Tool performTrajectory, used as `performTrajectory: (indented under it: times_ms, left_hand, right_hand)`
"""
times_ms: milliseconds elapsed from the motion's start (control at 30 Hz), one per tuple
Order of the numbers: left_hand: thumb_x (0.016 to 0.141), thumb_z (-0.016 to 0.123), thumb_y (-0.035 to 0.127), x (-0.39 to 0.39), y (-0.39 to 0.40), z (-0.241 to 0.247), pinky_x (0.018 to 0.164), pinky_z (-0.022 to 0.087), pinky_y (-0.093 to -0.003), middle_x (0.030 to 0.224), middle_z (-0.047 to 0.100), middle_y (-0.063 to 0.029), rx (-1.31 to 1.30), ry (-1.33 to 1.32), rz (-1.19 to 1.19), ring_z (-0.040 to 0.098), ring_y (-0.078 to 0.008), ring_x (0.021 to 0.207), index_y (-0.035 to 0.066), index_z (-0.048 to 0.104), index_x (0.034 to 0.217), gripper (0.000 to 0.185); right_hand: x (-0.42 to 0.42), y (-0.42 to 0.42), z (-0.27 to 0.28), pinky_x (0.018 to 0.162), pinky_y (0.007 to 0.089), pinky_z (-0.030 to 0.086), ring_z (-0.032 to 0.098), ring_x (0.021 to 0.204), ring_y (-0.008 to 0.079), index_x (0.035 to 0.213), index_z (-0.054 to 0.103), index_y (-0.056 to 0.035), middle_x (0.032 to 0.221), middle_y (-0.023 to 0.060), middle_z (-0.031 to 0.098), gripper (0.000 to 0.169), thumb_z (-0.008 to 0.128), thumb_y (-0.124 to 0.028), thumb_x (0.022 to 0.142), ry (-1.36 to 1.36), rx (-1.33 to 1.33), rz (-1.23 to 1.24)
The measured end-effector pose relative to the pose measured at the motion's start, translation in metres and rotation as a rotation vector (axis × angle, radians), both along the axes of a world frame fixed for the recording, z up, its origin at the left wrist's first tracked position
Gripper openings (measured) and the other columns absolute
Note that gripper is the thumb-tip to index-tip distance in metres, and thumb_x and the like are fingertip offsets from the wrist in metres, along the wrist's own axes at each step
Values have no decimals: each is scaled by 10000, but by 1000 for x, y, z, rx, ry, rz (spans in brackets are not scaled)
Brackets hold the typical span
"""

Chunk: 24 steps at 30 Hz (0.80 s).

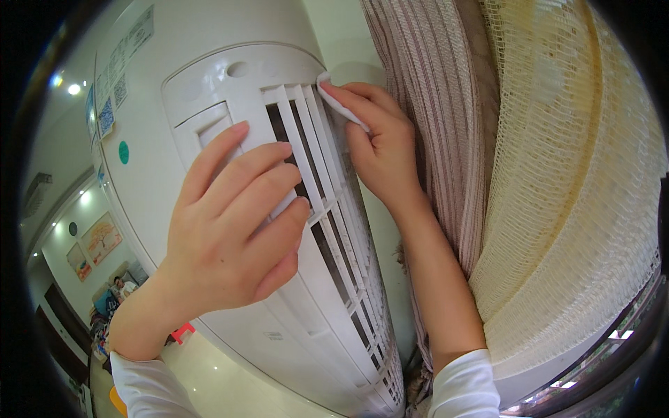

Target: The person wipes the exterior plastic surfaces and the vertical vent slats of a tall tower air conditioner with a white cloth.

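A tall white floor-standing air conditioner (292,324) fills the middle of the view, its side turned towards me. Slatted vents (334,245) run down its right part, with dark gaps between the slats. My left hand (235,224) rests spread on the casing beside a recessed grip panel (209,125), its fingertips at the vent's edge. Pinched between the thumb and fingers of my right hand (381,136) is a folded white cloth (337,102). The cloth touches the upper corner of the vent.
A striped curtain (434,104) and a cream mesh curtain (554,183) hang close by my right arm. Labels with writing (120,89) and a green round sticker (124,152) are on the casing. Far left, a person (125,286) is on a sofa, beyond the glossy floor (219,376).
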<state>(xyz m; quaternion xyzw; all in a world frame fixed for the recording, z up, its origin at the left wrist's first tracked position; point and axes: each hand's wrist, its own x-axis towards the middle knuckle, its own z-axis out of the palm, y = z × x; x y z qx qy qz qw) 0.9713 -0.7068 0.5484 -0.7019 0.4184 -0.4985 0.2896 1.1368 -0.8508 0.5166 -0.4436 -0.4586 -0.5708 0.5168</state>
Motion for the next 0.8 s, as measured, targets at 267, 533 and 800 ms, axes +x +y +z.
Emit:
performTrajectory:
  times_ms: [267, 533, 800]
  left_hand:
    - [575, 601, 64, 1, -2, 0, 993, 378, -576, 987, 587, -145, -2, 6, 3, 580, -359, 1025, 18, 611, 845, 274]
    - [575, 602, 66, 1, -1, 1, 991, 374, -585, 995, 586, -152, 2, 5, 2, 580, -372, 1024, 8, 617, 852, 283]
    - [592, 602, 71, -2, -3, 2, 1001, 364, -585, 1002, 585, -154, -5, 18, 13, 578, -373, 1030, 10, 622, 850, 266]
  right_hand:
    - [6, 4, -3, 810, 308, 503, 600, 947, 252, 1203, 623, -92, 1099, 129, 593, 566, 507, 156, 707, -104, -66, -183]
    - [4, -9, -11, 765, 351, 523, 611, 894, 275, 1064, 675, -75, 975, 95, 640, 410, 572, 93, 705, -157, -148, -247]
    - [0, -29, -15, 735, 373, 519, 624, 808, 286, 928, 717, -54, 822, 121, 652, 334, 563, 63, 655, -111, -307, -159]
